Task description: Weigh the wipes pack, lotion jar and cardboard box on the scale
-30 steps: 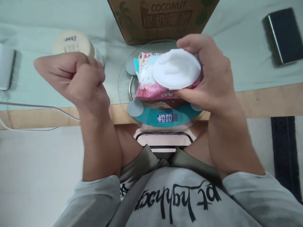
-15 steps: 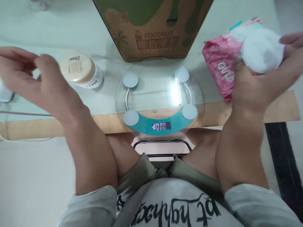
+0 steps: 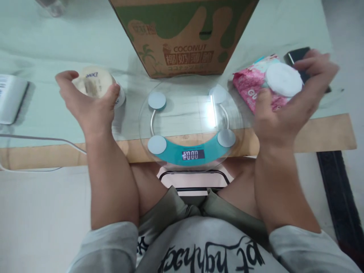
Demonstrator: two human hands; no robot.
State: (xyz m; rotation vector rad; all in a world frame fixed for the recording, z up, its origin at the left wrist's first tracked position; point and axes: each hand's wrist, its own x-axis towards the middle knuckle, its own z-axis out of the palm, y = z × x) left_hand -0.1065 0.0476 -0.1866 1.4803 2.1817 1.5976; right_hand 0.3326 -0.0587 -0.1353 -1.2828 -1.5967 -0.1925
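A Dove tub [image 3: 95, 81], its cream lid on and its contents hidden, stands on the green-covered table [image 3: 40, 49] just beyond the left hand [image 3: 92, 110], between its thumb and fingers as seen from above; a pink wipes packet [image 3: 247, 87] lies slightly tilted at the right hand [image 3: 290, 110], partly covered by it, its round white lid [image 3: 284, 79] down over whatever is inside; farther off, between the two hands, a printed cardboard box [image 3: 184, 41] stands upright, its inside out of sight.

The left hand is spread, thumb and fingers curved well apart at either side of the tub's lid; whether they touch it I cannot tell; the right hand is also spread wide, its thumb in front of the packet and its slightly blurred fingers past the white lid; contact there cannot be told either.

Between the hands sits a round glass scale [image 3: 182, 113], its display [image 3: 193, 154] lit and showing zeros; a dark object [image 3: 297, 55] lies partly behind the right fingers; a white device [image 3: 11, 98] rests outward of the left hand, with a cable [image 3: 42, 138] nearer the body.
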